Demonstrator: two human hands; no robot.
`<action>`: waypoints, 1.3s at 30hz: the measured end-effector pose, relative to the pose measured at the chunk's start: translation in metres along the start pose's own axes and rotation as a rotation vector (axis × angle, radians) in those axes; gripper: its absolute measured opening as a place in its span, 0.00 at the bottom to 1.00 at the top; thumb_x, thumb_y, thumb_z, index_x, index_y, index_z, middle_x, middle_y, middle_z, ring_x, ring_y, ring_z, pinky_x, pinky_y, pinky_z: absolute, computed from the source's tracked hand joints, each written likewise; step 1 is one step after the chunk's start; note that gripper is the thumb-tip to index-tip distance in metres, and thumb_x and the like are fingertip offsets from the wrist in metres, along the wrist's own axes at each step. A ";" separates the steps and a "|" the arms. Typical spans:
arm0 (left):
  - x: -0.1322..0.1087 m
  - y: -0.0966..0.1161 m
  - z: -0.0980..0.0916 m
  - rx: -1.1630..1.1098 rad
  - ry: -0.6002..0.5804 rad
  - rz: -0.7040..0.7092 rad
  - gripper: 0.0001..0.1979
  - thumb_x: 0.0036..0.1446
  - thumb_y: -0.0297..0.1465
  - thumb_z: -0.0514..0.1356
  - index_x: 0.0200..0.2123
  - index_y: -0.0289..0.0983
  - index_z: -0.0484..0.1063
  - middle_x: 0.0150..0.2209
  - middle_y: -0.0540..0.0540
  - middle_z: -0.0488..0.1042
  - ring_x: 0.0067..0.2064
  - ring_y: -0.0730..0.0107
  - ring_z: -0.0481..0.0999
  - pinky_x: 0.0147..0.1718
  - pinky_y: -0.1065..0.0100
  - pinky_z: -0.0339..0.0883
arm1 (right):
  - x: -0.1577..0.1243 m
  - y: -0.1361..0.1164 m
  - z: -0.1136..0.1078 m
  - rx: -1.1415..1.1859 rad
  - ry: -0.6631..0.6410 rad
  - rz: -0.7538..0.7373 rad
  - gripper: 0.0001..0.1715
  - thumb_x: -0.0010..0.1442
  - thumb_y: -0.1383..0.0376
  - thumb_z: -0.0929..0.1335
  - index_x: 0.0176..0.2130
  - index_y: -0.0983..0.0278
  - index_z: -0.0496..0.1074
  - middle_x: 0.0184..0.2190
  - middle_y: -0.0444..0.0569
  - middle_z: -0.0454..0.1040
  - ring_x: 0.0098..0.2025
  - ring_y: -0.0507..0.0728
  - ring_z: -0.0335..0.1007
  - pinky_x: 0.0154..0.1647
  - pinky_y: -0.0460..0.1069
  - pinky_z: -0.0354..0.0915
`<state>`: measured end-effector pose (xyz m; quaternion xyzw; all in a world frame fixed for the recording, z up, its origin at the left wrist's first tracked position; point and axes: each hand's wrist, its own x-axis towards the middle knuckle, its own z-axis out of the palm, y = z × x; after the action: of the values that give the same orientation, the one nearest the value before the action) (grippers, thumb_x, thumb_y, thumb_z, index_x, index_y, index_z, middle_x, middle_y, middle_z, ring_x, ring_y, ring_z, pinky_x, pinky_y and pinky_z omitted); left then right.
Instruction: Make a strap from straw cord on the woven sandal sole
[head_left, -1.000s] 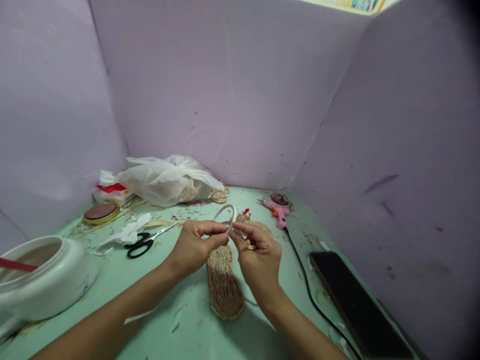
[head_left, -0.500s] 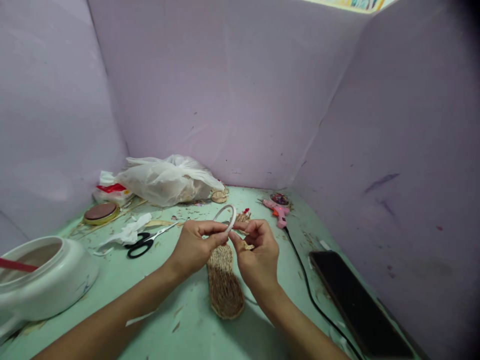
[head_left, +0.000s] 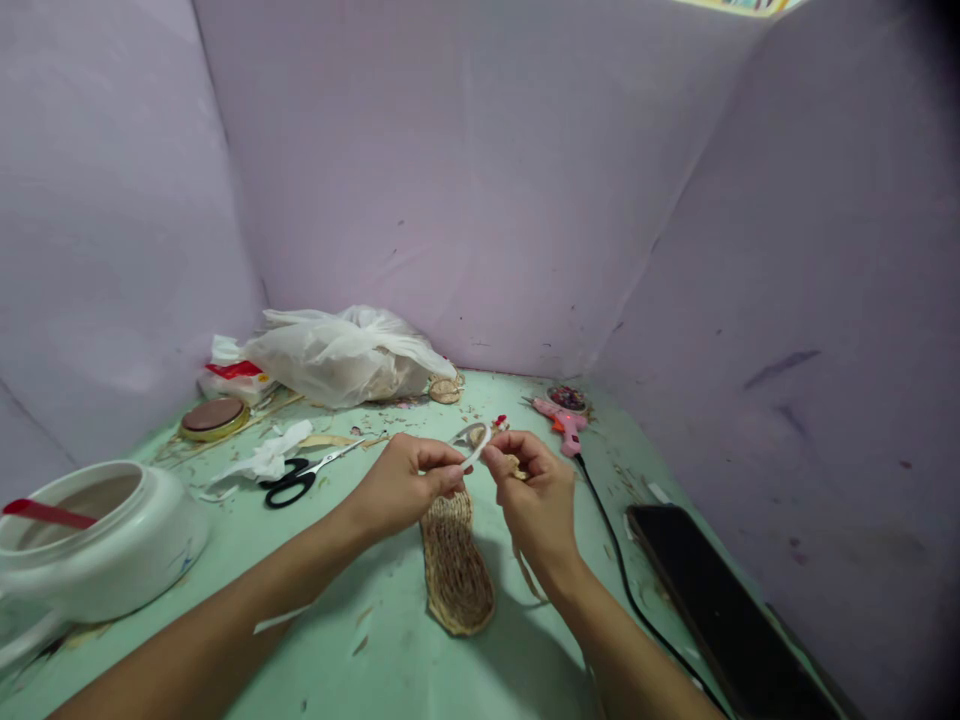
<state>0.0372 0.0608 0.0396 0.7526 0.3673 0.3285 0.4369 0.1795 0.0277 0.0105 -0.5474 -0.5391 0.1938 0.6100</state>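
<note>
Between my two hands is a thin white ring [head_left: 478, 455], tilted nearly edge-on. My left hand [head_left: 405, 487] is closed, pinching the ring's near left side between thumb and fingers. My right hand [head_left: 538, 505] pinches the ring's right side. A tan flat fibre strip [head_left: 516, 467] is tucked in the right hand's curled fingers, and a length of it hangs below the palm. Under the hands lies a brown woven sole-shaped piece [head_left: 459, 575], its far end partly hidden by my left fingers.
Black-handled scissors [head_left: 291, 488] and crumpled white tissue [head_left: 274, 452] lie left. A white pot [head_left: 142, 555] stands nearer, a plastic bag [head_left: 349, 360] behind. To the right are a pink glue gun [head_left: 568, 428], its black cord [head_left: 619, 575] and a black phone [head_left: 712, 600]. Walls enclose the table.
The ring has tipped from standing upright to a flatter, lower tilt. My hands have turned slightly, and the fibre strip now shows hanging below my right hand. The whole view has shifted a little.
</note>
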 end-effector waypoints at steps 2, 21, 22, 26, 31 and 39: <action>0.001 0.000 -0.002 0.016 0.008 -0.016 0.10 0.47 0.33 0.57 0.24 0.32 0.75 0.20 0.49 0.72 0.24 0.74 0.68 0.27 0.73 0.62 | 0.002 0.001 -0.002 -0.001 -0.012 -0.012 0.04 0.52 0.65 0.66 0.27 0.64 0.68 0.23 0.43 0.70 0.24 0.50 0.62 0.22 0.44 0.55; 0.002 -0.004 -0.010 0.276 -0.007 0.011 0.11 0.47 0.29 0.53 0.24 0.33 0.75 0.15 0.54 0.57 0.20 0.77 0.54 0.19 0.75 0.48 | 0.002 -0.005 0.001 0.168 -0.134 0.212 0.08 0.49 0.62 0.66 0.24 0.63 0.63 0.15 0.37 0.56 0.17 0.48 0.48 0.19 0.45 0.47; 0.003 -0.004 -0.010 0.282 -0.012 0.013 0.12 0.48 0.29 0.52 0.25 0.33 0.75 0.15 0.54 0.57 0.20 0.77 0.54 0.20 0.74 0.48 | 0.002 -0.005 0.001 0.179 -0.135 0.223 0.08 0.49 0.62 0.66 0.24 0.63 0.63 0.15 0.37 0.56 0.17 0.48 0.48 0.19 0.45 0.46; 0.003 -0.005 -0.010 0.303 -0.029 0.016 0.12 0.47 0.29 0.52 0.26 0.33 0.75 0.17 0.53 0.58 0.21 0.76 0.56 0.21 0.74 0.49 | 0.000 -0.006 0.002 0.217 -0.136 0.250 0.08 0.49 0.63 0.66 0.24 0.63 0.62 0.15 0.36 0.54 0.17 0.47 0.48 0.19 0.44 0.46; 0.004 -0.007 -0.010 0.217 0.043 -0.060 0.11 0.46 0.31 0.53 0.22 0.32 0.73 0.15 0.54 0.56 0.20 0.77 0.53 0.20 0.74 0.47 | -0.001 -0.011 0.005 0.272 -0.174 0.269 0.10 0.47 0.62 0.66 0.21 0.63 0.60 0.13 0.36 0.53 0.16 0.46 0.46 0.17 0.44 0.44; 0.008 -0.012 -0.010 -0.106 0.052 -0.176 0.12 0.40 0.35 0.56 0.22 0.31 0.70 0.15 0.55 0.57 0.20 0.78 0.51 0.21 0.73 0.45 | -0.005 -0.012 0.009 0.500 -0.313 0.366 0.12 0.47 0.61 0.67 0.21 0.63 0.59 0.14 0.36 0.54 0.15 0.45 0.45 0.15 0.43 0.40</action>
<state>0.0300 0.0763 0.0340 0.6842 0.4253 0.3273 0.4937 0.1659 0.0240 0.0170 -0.4321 -0.4548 0.5077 0.5905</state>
